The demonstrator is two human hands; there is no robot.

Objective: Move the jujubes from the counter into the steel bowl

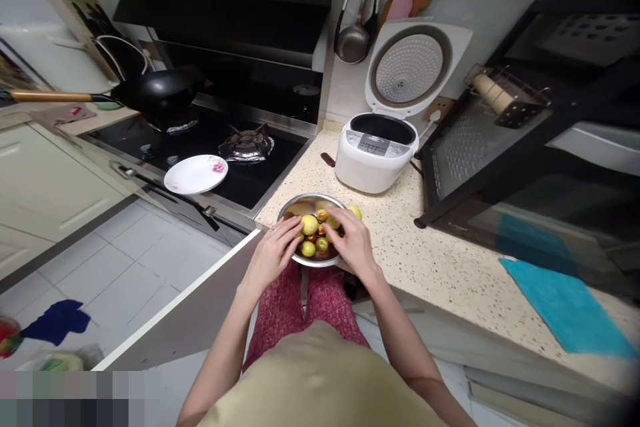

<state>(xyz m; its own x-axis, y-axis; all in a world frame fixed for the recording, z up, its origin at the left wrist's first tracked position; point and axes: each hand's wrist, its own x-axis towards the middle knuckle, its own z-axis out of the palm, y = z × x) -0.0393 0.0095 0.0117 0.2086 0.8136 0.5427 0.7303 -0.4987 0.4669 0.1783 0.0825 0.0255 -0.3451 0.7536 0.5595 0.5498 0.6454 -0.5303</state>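
A round metal bowl (311, 263) rests at the front edge of the speckled counter, with several yellow-green and reddish-brown fruits that look like jujubes in it. My left hand (273, 250) reaches over its left rim, fingers and thumb closed around a yellow-green jujube (309, 224). From the right side, my right hand (354, 240) curves over the rim with a partly hidden jujube (332, 221) between its fingers and thumb. Another yellow-green fruit (355, 211) shows just behind that hand; whether it touches the bowl is hidden.
Behind the bowl stands a white rice cooker (375, 157), lid raised. To the left, a white plate (196, 174) sits at the stove's front edge, and a black wok (157, 90) is on a burner. An open cabinet door (190, 310) juts out at left. A blue cloth (570, 307) lies right.
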